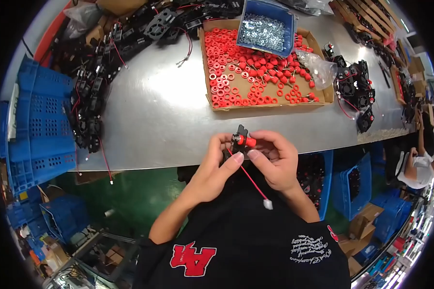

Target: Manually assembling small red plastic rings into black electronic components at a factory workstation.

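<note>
Just off the table's near edge, my left hand is closed on a small black fan assembly. A red wire hangs from that part and ends in a white connector. Sticking out of its right side is a red knob. My right hand has its thumb and fingers curled round the knob's end. Farther back lies a shallow cardboard tray with red rings and red knobs on metal stems.
A blue bin of small metal nuts or washers rests on the tray's back, beside a clear plastic bag. Black fan assemblies line the metal table's left, others the right. Blue crates stand around; another person is at far right.
</note>
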Demonstrator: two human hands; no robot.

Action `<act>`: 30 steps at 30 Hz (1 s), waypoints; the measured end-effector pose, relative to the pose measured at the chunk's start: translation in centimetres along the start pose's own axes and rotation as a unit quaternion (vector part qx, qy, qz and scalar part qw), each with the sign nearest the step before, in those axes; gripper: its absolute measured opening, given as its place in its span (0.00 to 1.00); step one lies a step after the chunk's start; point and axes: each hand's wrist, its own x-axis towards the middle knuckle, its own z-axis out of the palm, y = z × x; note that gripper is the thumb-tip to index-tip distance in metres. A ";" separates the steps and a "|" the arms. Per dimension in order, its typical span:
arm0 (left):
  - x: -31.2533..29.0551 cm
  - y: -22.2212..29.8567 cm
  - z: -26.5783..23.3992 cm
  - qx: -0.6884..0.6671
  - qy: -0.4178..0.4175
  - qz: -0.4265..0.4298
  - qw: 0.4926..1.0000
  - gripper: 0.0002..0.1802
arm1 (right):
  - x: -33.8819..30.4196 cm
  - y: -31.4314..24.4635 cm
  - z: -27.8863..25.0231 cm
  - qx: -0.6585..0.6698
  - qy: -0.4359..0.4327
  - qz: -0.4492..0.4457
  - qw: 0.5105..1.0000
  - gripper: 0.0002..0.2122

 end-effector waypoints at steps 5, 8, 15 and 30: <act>0.1 -1.1 0.2 -0.107 0.001 -0.047 0.993 0.30 | 0.1 -0.5 -0.2 -0.028 0.016 -0.016 0.999 0.14; 0.1 -1.3 0.7 -0.115 -0.018 -0.061 0.991 0.32 | -0.4 -0.9 -1.0 -0.069 0.022 -0.049 0.996 0.13; 0.2 -0.8 1.5 -0.057 -0.040 -0.046 0.997 0.33 | -1.2 -1.1 -1.8 -0.081 0.035 -0.087 0.992 0.12; 1.7 -1.1 4.8 0.310 0.025 0.089 0.946 0.33 | -1.1 -3.4 -5.6 -0.284 0.103 -0.227 0.926 0.13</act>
